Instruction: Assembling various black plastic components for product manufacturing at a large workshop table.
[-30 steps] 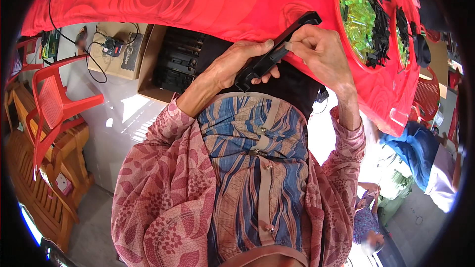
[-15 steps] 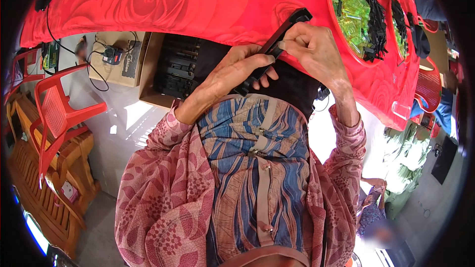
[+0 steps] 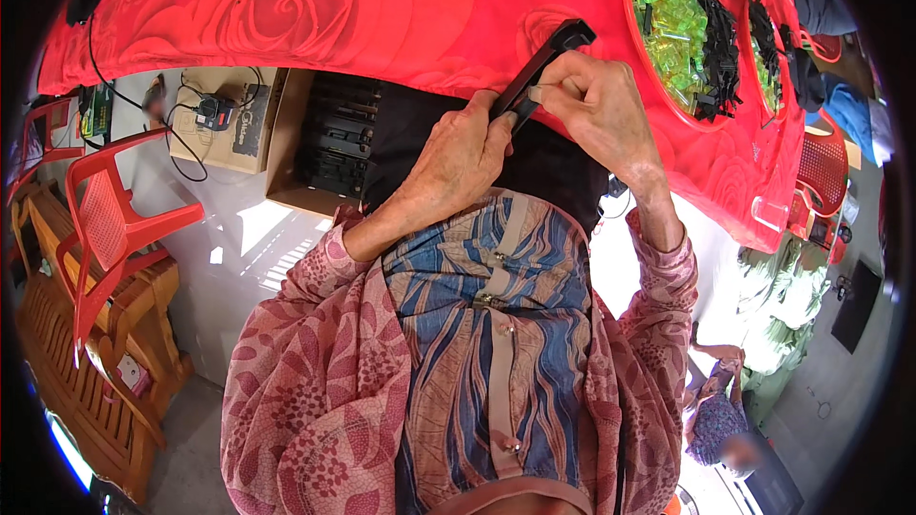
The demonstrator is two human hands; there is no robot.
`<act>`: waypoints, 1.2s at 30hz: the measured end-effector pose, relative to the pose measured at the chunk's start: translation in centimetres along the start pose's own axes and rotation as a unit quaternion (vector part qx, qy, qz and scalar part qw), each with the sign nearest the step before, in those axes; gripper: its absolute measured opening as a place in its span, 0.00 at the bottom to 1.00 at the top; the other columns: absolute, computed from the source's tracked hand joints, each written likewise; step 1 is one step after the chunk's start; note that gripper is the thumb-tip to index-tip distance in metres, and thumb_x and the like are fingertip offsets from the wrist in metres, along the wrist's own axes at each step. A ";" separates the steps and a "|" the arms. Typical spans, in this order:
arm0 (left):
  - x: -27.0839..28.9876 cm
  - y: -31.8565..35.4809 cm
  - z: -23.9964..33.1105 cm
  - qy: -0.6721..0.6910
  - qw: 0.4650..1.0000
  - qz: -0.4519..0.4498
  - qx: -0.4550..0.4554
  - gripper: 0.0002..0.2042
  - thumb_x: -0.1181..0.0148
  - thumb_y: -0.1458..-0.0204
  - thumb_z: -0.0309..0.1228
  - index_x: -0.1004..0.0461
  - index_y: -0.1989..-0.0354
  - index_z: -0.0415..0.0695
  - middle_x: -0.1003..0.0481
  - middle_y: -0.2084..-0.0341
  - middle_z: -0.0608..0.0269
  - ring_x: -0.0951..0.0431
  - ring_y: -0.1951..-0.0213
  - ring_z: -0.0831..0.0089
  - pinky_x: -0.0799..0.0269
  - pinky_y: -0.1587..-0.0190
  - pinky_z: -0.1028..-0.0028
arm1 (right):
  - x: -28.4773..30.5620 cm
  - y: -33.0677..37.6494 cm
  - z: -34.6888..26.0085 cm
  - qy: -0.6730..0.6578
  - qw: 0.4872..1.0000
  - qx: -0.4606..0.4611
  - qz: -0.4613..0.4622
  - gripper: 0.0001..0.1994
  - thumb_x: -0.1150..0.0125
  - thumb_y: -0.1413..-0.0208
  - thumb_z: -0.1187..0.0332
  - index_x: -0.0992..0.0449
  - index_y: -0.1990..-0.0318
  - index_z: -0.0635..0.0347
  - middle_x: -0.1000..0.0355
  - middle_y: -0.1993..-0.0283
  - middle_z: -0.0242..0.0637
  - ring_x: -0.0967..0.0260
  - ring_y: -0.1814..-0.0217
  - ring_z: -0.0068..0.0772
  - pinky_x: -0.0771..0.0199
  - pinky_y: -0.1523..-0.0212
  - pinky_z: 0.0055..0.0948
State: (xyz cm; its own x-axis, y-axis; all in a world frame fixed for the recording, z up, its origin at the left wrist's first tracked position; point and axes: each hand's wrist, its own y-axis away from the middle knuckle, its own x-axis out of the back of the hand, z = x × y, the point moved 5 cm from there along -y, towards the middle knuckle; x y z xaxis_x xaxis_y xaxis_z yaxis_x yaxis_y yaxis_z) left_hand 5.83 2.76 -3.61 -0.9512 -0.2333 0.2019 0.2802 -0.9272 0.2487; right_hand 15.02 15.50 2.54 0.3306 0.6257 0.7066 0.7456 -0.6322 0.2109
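A long black plastic bar (image 3: 540, 65) with a hooked far end slants across my lap at the table edge. My left hand (image 3: 460, 151) is closed around its lower part, which the hand mostly hides. Close by, my right hand (image 3: 606, 116) has thumb and forefinger pinched together against the bar's right side. Whatever lies between those fingertips is hidden or too small to make out. To the right, a red-rimmed basket (image 3: 629, 24) holds translucent yellow-green pieces (image 3: 670, 14) and thin black pieces (image 3: 722, 62).
A second red basket (image 3: 760, 81) with similar pieces stands beyond the first on the red rose-print tablecloth (image 3: 277, 14). Left of my lap, an open cardboard box (image 3: 283, 138) contains several black bars. A red plastic chair (image 3: 119, 215) and a wooden bench (image 3: 81, 343) stand farther left.
My left hand has shifted up along the bar and turned over it, so the lower end is now covered. My right hand stays pinched at the bar, slightly lower.
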 end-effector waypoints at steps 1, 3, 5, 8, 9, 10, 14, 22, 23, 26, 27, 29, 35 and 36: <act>0.0 0.0 0.0 0.000 1.000 0.001 0.000 0.13 0.56 0.37 0.32 0.33 0.59 0.33 0.26 0.80 0.58 0.26 0.79 0.72 0.30 0.73 0.71 | 0.0 0.0 -0.1 0.000 1.000 -0.004 0.002 0.05 0.39 0.54 0.70 0.22 0.72 0.62 0.28 0.82 0.39 0.31 0.82 0.32 0.34 0.77 0.33; 0.0 0.0 -0.1 -0.012 1.000 0.004 -0.011 0.11 0.56 0.37 0.30 0.33 0.59 0.33 0.26 0.81 0.57 0.26 0.79 0.71 0.31 0.74 0.70 | 0.0 0.1 -0.1 -0.001 1.000 -0.007 0.005 0.05 0.39 0.54 0.70 0.22 0.72 0.62 0.28 0.82 0.39 0.31 0.82 0.33 0.34 0.77 0.33; 0.0 -0.1 -0.2 -0.015 1.000 0.001 -0.020 0.11 0.56 0.37 0.30 0.33 0.59 0.33 0.26 0.80 0.57 0.26 0.79 0.71 0.30 0.74 0.69 | 0.0 0.2 -0.1 -0.001 1.000 -0.004 0.009 0.06 0.39 0.54 0.70 0.22 0.72 0.62 0.28 0.82 0.40 0.31 0.82 0.34 0.34 0.77 0.34; -0.3 -0.2 -0.2 -0.014 1.000 -0.002 -0.021 0.10 0.56 0.37 0.29 0.33 0.58 0.32 0.26 0.81 0.56 0.25 0.79 0.69 0.30 0.74 0.69 | 0.2 0.4 -0.2 -0.012 1.000 -0.006 0.015 0.06 0.39 0.54 0.70 0.22 0.72 0.62 0.28 0.82 0.40 0.30 0.81 0.36 0.34 0.77 0.35; -0.1 -0.2 -0.3 -0.001 1.000 -0.002 -0.018 0.10 0.55 0.38 0.29 0.33 0.58 0.32 0.27 0.82 0.56 0.25 0.79 0.68 0.31 0.74 0.68 | 0.1 0.4 -0.5 -0.008 1.000 -0.005 0.015 0.06 0.39 0.54 0.70 0.22 0.72 0.62 0.28 0.82 0.40 0.30 0.81 0.36 0.34 0.77 0.35; 0.0 -0.2 -0.4 0.001 1.000 -0.001 -0.019 0.10 0.55 0.38 0.29 0.33 0.58 0.32 0.27 0.82 0.56 0.25 0.79 0.68 0.31 0.74 0.68 | -0.1 0.3 -0.7 0.006 1.000 -0.006 0.017 0.05 0.39 0.54 0.70 0.22 0.72 0.62 0.27 0.81 0.40 0.30 0.81 0.36 0.34 0.77 0.35; -0.1 -0.1 0.2 -0.099 0.994 0.028 -0.035 0.13 0.49 0.40 0.30 0.35 0.58 0.30 0.26 0.81 0.39 0.23 0.73 0.42 0.30 0.69 0.52 | 0.0 0.5 -0.2 0.013 0.999 0.000 0.030 0.05 0.39 0.54 0.70 0.22 0.72 0.62 0.27 0.81 0.41 0.29 0.80 0.38 0.34 0.76 0.35; 0.1 -0.2 1.0 -0.179 0.981 0.057 -0.039 0.10 0.50 0.40 0.28 0.34 0.58 0.31 0.30 0.83 0.37 0.26 0.73 0.40 0.33 0.68 0.50 | 0.5 1.2 0.5 -0.007 0.991 0.021 0.131 0.04 0.38 0.50 0.72 0.22 0.69 0.64 0.30 0.83 0.40 0.33 0.83 0.34 0.35 0.77 0.33; 0.2 -0.2 0.9 -0.180 0.982 0.050 -0.038 0.11 0.50 0.40 0.28 0.34 0.57 0.31 0.30 0.83 0.36 0.26 0.73 0.39 0.33 0.69 0.51 | 1.1 1.5 0.6 -0.009 0.985 0.006 0.171 0.04 0.37 0.49 0.73 0.22 0.68 0.64 0.31 0.84 0.38 0.35 0.84 0.33 0.35 0.78 0.32; 0.3 -0.1 0.6 -0.174 0.983 0.041 -0.042 0.11 0.51 0.39 0.29 0.33 0.57 0.31 0.30 0.84 0.39 0.26 0.75 0.42 0.33 0.71 0.54 | 1.7 2.2 1.1 -0.064 0.974 0.011 0.216 0.06 0.36 0.49 0.75 0.24 0.64 0.66 0.28 0.76 0.39 0.33 0.79 0.31 0.33 0.75 0.30; 0.3 -0.2 0.5 -0.170 0.984 0.039 -0.047 0.11 0.51 0.39 0.30 0.33 0.57 0.32 0.30 0.85 0.42 0.25 0.78 0.46 0.33 0.73 0.57 | 1.7 2.3 1.3 -0.062 0.974 0.013 0.217 0.06 0.36 0.49 0.75 0.24 0.64 0.66 0.28 0.76 0.39 0.33 0.79 0.31 0.33 0.75 0.30; 0.5 -0.2 0.1 -0.092 0.995 0.022 -0.034 0.11 0.51 0.39 0.30 0.32 0.58 0.32 0.30 0.85 0.42 0.26 0.79 0.45 0.34 0.74 0.56 | 2.0 2.8 0.7 -0.012 0.962 0.093 0.256 0.15 0.33 0.50 0.75 0.27 0.55 0.67 0.27 0.61 0.42 0.30 0.68 0.31 0.30 0.69 0.30; 0.9 0.5 -0.1 -0.002 1.000 -0.011 -0.017 0.11 0.49 0.39 0.30 0.31 0.58 0.32 0.33 0.87 0.43 0.28 0.81 0.45 0.37 0.76 0.56 | 1.8 3.5 0.1 -0.230 0.943 0.013 0.240 0.32 0.29 0.53 0.70 0.37 0.41 0.67 0.31 0.49 0.45 0.30 0.53 0.35 0.27 0.58 0.31; 0.9 0.5 0.3 -0.009 0.999 -0.011 -0.041 0.11 0.49 0.40 0.31 0.31 0.58 0.32 0.33 0.87 0.43 0.28 0.81 0.44 0.37 0.76 0.56 | 1.8 3.5 0.1 -0.230 0.942 0.013 0.243 0.32 0.29 0.53 0.70 0.37 0.41 0.67 0.31 0.49 0.45 0.30 0.53 0.35 0.27 0.58 0.31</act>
State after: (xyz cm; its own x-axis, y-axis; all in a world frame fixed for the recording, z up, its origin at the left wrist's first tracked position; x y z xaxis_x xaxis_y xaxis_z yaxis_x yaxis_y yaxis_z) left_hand 5.18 2.19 -3.05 -0.9545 -0.2078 0.2140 0.2466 -0.9534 0.1741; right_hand 18.26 14.49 4.55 0.8484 0.3999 0.3469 0.4525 -0.8879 -0.0832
